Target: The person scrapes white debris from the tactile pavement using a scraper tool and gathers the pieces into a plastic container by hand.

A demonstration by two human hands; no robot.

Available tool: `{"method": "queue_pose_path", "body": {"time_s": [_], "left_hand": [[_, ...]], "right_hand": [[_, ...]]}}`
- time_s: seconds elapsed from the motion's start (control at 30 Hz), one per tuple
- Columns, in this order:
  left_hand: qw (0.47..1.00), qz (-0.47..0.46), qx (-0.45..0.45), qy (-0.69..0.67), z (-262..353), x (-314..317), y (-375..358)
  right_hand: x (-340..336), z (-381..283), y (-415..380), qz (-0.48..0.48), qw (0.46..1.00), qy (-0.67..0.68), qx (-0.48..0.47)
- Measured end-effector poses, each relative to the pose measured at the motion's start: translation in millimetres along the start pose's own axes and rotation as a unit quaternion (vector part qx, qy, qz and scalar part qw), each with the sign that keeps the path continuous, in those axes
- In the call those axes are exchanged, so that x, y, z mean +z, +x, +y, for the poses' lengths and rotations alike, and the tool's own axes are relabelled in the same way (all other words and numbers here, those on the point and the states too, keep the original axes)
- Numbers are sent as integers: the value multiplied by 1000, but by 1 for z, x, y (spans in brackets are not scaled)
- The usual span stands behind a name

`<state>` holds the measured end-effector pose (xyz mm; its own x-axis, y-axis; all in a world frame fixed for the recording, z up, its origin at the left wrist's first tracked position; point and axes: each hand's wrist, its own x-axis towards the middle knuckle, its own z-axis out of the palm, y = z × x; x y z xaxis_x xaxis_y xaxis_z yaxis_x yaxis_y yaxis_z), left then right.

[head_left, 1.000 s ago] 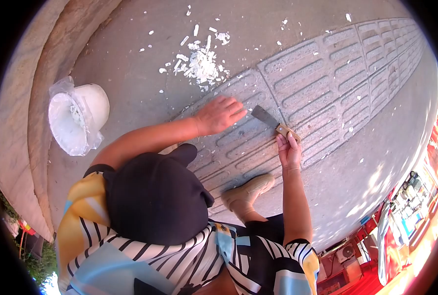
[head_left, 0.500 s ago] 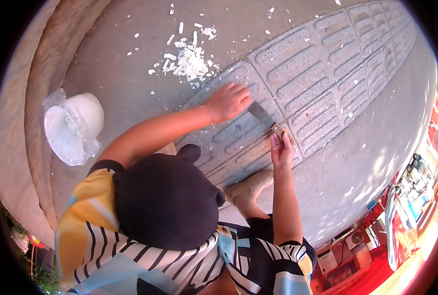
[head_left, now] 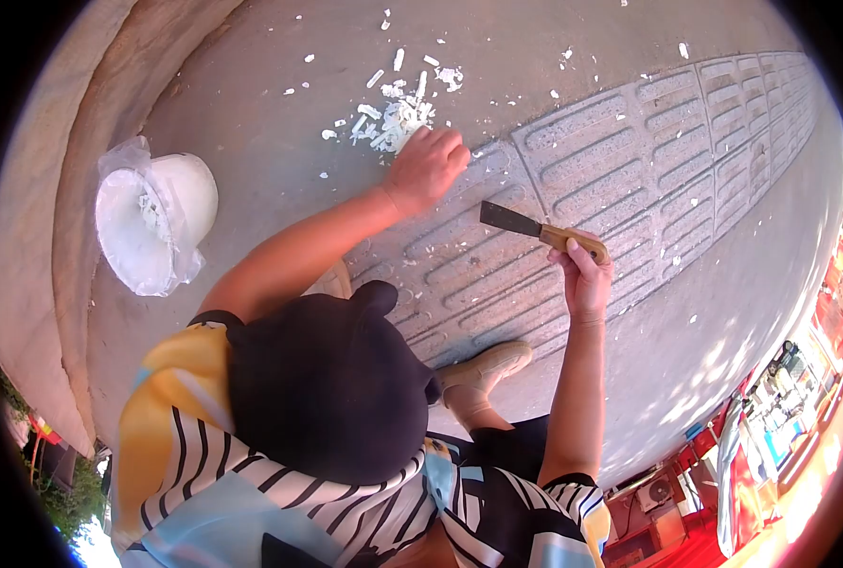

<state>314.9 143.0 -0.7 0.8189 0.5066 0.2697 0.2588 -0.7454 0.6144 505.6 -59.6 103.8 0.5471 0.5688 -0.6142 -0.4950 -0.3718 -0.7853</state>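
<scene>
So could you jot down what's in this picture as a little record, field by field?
Setting: outdoor pavement with ridged tactile paving
Left hand: fingers curled on the pile of white scraps
Right hand: grips the wooden handle of a scraper, blade pointing left, above the ridged tiles
Container: white bucket lined with plastic, lying on its side at left, white bits inside
Loose bits: white flecks scattered on the pavement
Foot: beige shoe on the tiles
</scene>
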Motion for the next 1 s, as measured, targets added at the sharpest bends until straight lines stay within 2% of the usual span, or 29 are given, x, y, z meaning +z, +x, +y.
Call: {"method": "queue_pose_path", "body": {"time_s": [0.1,0.17,0.27,0.4,0.5,0.53,0.6,0.63,0.67,0.7,0.8,0.93,1.0], "left_hand": [[992,59,-110,5,-38,-40,-1],[986,83,-141,8,-47,-62,-3],[981,92,-168,-1,-51,-84,-7],[972,65,-214,-72,-37,-90,-20],[946,-163,-232,-159,-17,-90,-27],[939,-215,-198,-180,-16,-84,-33],[915,-316,-127,-217,-21,-66,-49],[920,-312,-118,-205,-22,-61,-53],[926,-306,-109,-193,-24,-56,-57],[932,-299,-99,-180,-22,-58,-54],[973,-157,-119,-118,-24,-65,-37],[968,-106,-207,-95,-31,-105,-19],[962,-51,-245,-108,-40,-115,-15]], "right_hand": [[58,-27,27,-142,978,-155,-14],[97,-30,53,-204,947,-246,-32],[148,-51,75,-195,909,-359,-84],[168,-62,77,-304,851,-416,-101],[176,-66,78,-286,827,-462,-145],[174,-67,83,-260,841,-441,-175],[173,-77,85,-292,837,-444,-133],[173,-79,86,-309,834,-444,-112],[173,-77,84,-320,788,-508,-138],[174,-77,85,-313,792,-502,-149],[175,-77,91,-272,808,-489,-184],[171,-69,87,-318,846,-410,-123],[178,-56,76,-309,813,-471,-151]]}}
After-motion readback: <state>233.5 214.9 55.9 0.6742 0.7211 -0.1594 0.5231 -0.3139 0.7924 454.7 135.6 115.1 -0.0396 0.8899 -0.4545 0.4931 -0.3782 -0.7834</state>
